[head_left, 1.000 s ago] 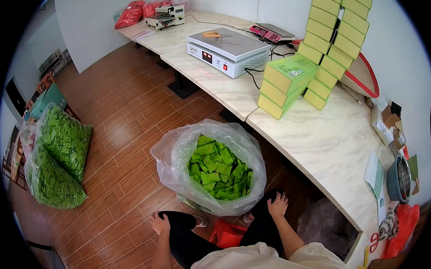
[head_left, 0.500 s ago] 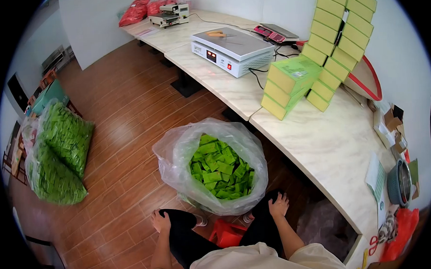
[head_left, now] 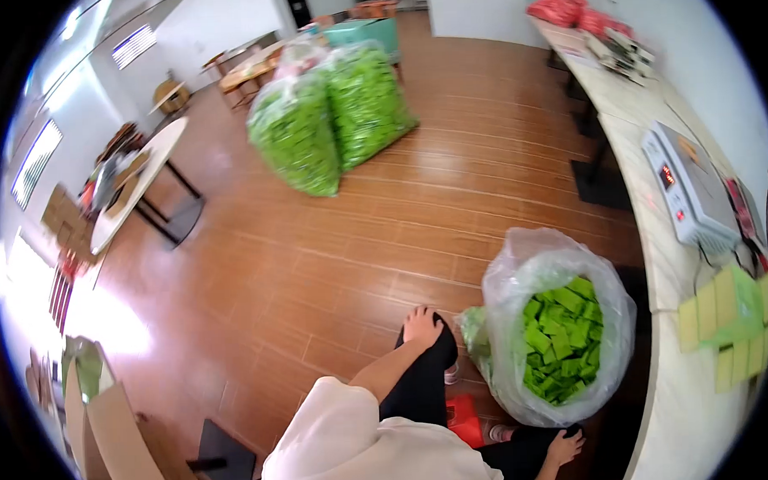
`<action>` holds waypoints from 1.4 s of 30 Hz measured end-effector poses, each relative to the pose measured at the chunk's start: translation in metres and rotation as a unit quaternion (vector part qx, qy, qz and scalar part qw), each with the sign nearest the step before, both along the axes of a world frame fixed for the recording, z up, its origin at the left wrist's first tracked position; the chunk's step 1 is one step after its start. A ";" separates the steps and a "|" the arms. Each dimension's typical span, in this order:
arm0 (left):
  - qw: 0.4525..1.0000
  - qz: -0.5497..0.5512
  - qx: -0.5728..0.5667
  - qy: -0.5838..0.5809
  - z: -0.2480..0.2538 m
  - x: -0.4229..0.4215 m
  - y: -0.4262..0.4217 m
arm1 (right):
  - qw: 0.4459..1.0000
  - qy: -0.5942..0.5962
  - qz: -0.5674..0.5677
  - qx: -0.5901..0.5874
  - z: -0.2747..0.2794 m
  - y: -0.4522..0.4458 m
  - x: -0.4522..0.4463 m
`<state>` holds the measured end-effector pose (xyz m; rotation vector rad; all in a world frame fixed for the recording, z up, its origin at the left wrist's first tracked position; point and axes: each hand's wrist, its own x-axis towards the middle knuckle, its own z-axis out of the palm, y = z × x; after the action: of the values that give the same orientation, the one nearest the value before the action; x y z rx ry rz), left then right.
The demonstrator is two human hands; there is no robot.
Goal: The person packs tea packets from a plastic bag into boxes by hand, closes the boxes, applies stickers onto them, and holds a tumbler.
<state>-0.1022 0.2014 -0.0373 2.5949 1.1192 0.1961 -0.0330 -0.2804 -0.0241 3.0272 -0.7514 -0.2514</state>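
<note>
My left hand [head_left: 421, 327] rests on my left knee, its fingers spread over the dark trousers, holding nothing. On the other knee lies my right hand [head_left: 565, 447], also open and without any object. A large clear plastic bag [head_left: 504, 278] stands open on the floor just beyond my knees, its rim folded outward. Many small green packets [head_left: 562, 342] fill it. Close to the bag's left side is a smaller clear bundle with green in it [head_left: 475, 337]. Between my legs there is a red plastic object [head_left: 464, 421], partly hidden.
Two big bags of green packets [head_left: 300, 137] stand farther off on the wooden floor [head_left: 359, 241]. Along the right wall, a long table [head_left: 669, 302] carries a white device [head_left: 691, 187] and green boxes [head_left: 725, 313]. Cardboard [head_left: 129, 435] and a round-ended table [head_left: 165, 142] are at left.
My view has swung to the left, so the open bag and the long table now appear farther right. Both hands have stayed on my knees.
</note>
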 end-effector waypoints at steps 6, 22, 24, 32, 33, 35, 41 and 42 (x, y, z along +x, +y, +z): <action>0.995 0.088 -0.023 -0.041 0.033 -0.044 0.008 | 0.995 0.071 0.040 -0.062 -0.005 0.032 0.035; 0.962 0.227 -0.029 -0.149 0.012 -0.187 -0.024 | 0.909 0.183 0.375 0.013 -0.105 0.036 0.129; 0.963 0.220 -0.030 -0.151 0.008 -0.189 -0.025 | 0.894 0.194 0.403 -0.019 -0.109 0.040 0.133; 0.970 0.183 -0.057 -0.148 0.015 -0.174 -0.027 | 0.932 0.115 0.341 0.036 -0.090 0.034 0.110; 0.971 0.183 -0.076 -0.136 0.015 -0.171 -0.027 | 0.934 0.111 0.338 0.040 -0.089 0.032 0.108; 0.971 0.182 -0.099 -0.123 0.024 -0.171 -0.032 | 0.936 0.097 0.336 0.044 -0.084 0.029 0.104; 0.973 0.170 -0.075 -0.134 0.055 -0.171 -0.043 | 0.931 0.091 0.352 0.022 -0.084 0.030 0.092; 0.977 0.165 -0.067 -0.114 0.056 -0.170 -0.043 | 0.934 0.066 0.349 0.026 -0.080 0.032 0.087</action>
<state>-0.2722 0.1581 0.0188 2.1902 1.4141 0.4628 0.0542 -0.2485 -0.1043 3.0404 0.3588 -0.4418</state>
